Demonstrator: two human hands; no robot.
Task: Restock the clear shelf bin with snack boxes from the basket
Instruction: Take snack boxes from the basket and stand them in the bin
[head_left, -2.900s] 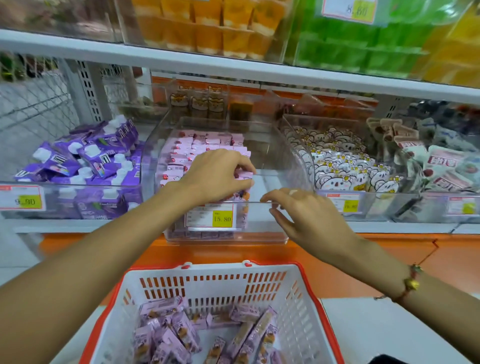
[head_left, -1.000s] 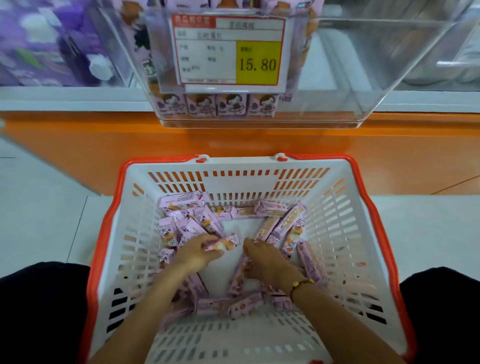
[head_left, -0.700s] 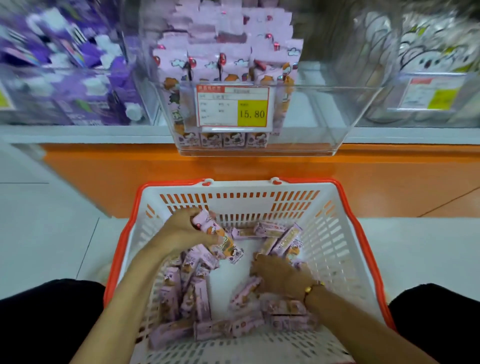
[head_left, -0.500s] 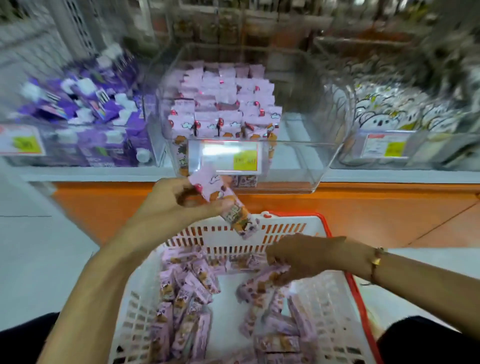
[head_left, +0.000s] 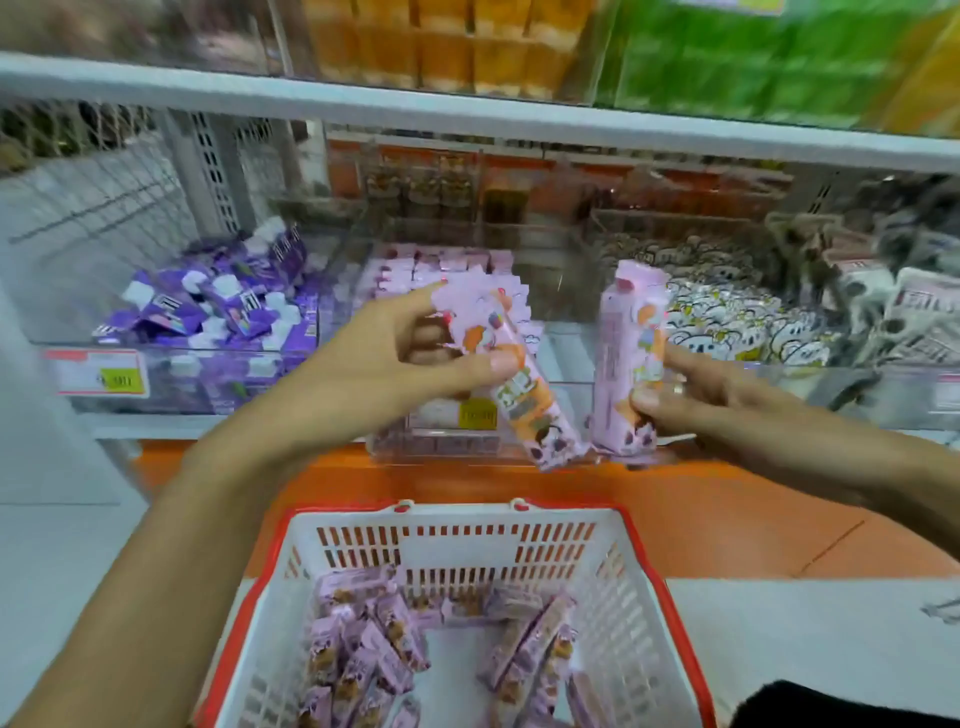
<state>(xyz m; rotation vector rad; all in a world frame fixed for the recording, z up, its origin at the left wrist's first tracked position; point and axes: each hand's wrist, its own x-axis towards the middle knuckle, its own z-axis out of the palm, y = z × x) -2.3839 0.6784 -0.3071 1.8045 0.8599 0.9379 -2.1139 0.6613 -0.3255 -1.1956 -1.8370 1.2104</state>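
Hands raised before the clear bin (head_left: 571, 312), left hand (head_left: 374, 369) fingers pinching a tilted pink snack box (head_left: 511, 374), right hand (head_left: 711, 400) gripping an upright box (head_left: 631, 358); more boxes (head_left: 363, 654) in basket (head_left: 457, 545) below

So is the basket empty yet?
Not empty. The basket still holds many pink snack boxes along its bottom, with a bare patch of floor showing in the middle.

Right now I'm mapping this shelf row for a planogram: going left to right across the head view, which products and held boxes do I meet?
Purple-and-white pouches in the left clear bin → tilted pink snack box in the left hand → upright pink snack box in the right hand → white cartoon-print packets in the right clear bin.
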